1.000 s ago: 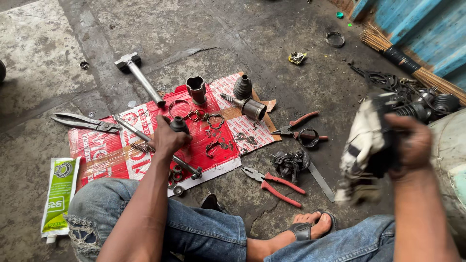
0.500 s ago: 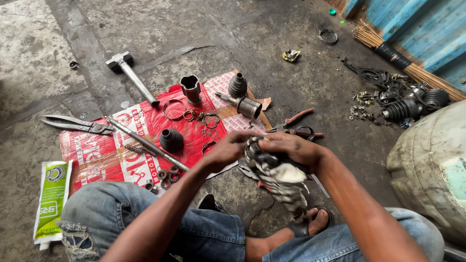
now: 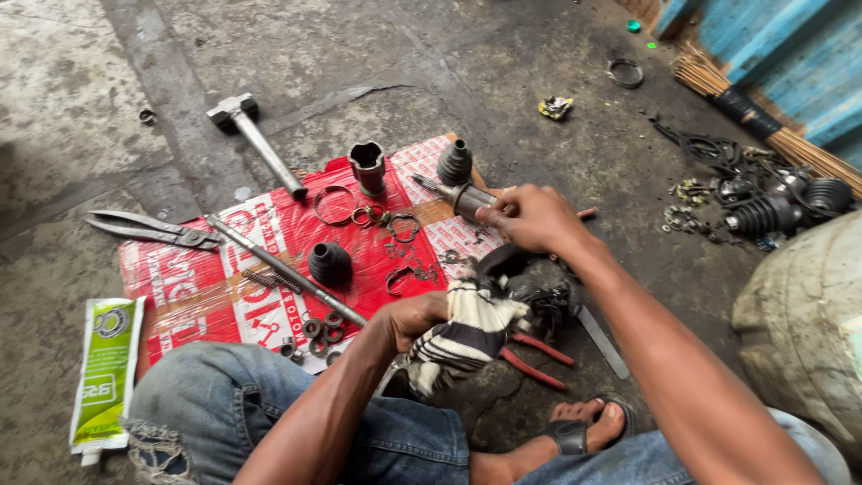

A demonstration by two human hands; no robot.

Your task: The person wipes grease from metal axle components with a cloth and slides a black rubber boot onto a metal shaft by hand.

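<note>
Striped rag (image 3: pixel 467 332) bunched in left hand (image 3: pixel 409 319).

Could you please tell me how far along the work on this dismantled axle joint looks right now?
Done: parts lie stripped on the red sheet: rubber boot, metal cup, rings, shaft. In hand: the left hand grips a striped rag while the right hand holds the joint piece. Left: the grease tube lies apart, and nothing looks reassembled.
</note>
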